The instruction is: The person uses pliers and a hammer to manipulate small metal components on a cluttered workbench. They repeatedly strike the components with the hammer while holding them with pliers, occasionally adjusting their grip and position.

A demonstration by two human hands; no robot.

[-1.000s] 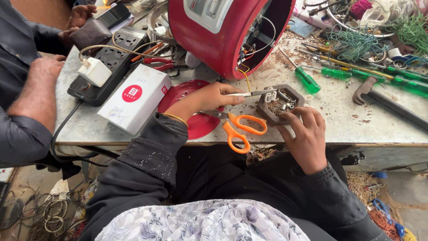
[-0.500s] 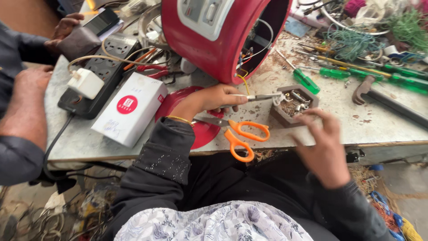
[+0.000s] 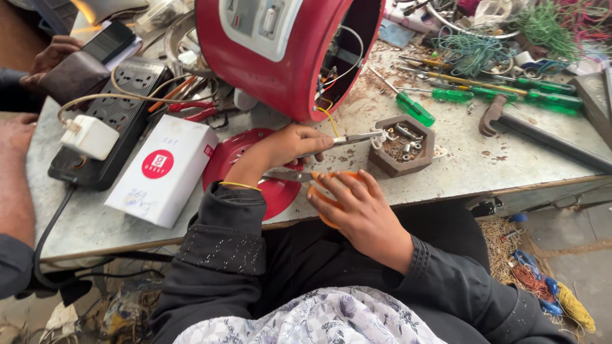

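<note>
Big grey counter [image 3: 484,165] is packed with stuff. Largest thing on it is a red rice cooker body [image 3: 280,51] tipped on its side, open bottom facing right with wires hanging out. Left of that sits a black power strip [image 3: 118,121] with a white charger plugged in, and just beside it a white box [image 3: 162,169] with a red round sticker. A red round plate [image 3: 245,169] lies flat under the left wrist. Another person's hands are off at the left edge.

Left hand [image 3: 287,145] has its fingers clenched around a thin metal tool [image 3: 357,137], tip pointing right over a small hexagonal wooden tray [image 3: 403,145] full of screws and bits. Right hand [image 3: 357,210] lies over the orange-handled scissors [image 3: 319,181] at the near edge of the counter, fingers curled on the handles; blades poke out left. Green screwdrivers [image 3: 414,108] and a hammer [image 3: 510,121] sit further right.
</note>
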